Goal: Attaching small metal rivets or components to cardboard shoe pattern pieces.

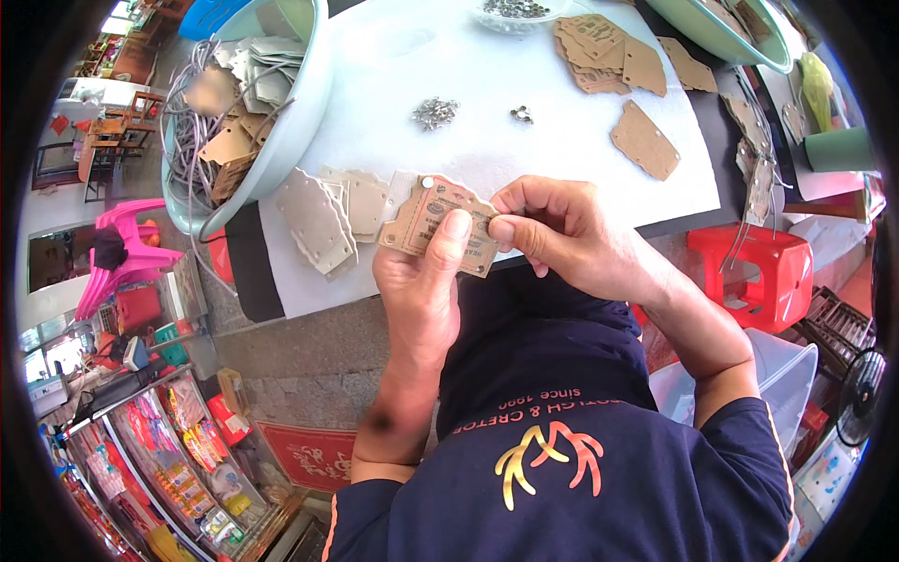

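Over the table's near edge, my left hand (421,272) grips a brown printed card (407,225), its thumb pressed flat on the printed face. The card has notched edges and holes near its corners. A silver round stud (427,182) sits at its upper left corner. My right hand (571,229) pinches the card's right corner between thumb and index finger; any small part in that pinch is hidden. Pale notched plates (314,220) lie just left of my left hand. Farther off are a heap of small metal pieces (435,113) and a smaller group of metal rings (522,114).
A pale green basin (314,103) at left holds plates and grey cords. Brown cards (599,56) lie stacked at the back right, with a single card (646,140) nearer. A clear bowl (510,19) of metal pieces stands at the back. Below the table's right side is a red stool (758,272).
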### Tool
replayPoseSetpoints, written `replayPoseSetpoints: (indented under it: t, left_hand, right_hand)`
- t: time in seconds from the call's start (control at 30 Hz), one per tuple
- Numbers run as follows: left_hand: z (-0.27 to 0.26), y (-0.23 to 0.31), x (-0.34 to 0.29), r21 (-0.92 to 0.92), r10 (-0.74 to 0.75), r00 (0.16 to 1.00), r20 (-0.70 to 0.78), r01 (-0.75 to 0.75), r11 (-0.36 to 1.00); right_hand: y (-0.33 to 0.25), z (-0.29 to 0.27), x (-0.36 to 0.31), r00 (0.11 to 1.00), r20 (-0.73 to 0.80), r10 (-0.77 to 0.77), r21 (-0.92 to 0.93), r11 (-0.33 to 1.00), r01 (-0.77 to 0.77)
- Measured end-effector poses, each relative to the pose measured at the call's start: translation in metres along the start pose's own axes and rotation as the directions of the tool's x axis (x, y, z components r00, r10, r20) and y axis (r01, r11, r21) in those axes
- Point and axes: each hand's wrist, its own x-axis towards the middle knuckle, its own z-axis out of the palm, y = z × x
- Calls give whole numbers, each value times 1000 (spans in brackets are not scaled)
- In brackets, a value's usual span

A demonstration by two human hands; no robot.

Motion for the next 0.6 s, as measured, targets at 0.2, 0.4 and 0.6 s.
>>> replayPoseSetpoints:
  t: [0.2, 0.4, 0.6]
  left_hand:
    - [-10, -5, -2, 28, 27, 1000, 4, -27, 999]
    - [-12, -10, -3, -4, 68, 998, -9, -68, 998]
    - [-10, -9, -3, -17, 83, 993, -86, -85, 996]
  right_hand:
    - [-3, 3, 4, 998, 17, -64, -187, 980, 66]
    - [-15, -5, 15, 986, 87, -139, -316, 935, 159]
    - [-31, -38, 57, 924, 72, -375, -665, 673, 324]
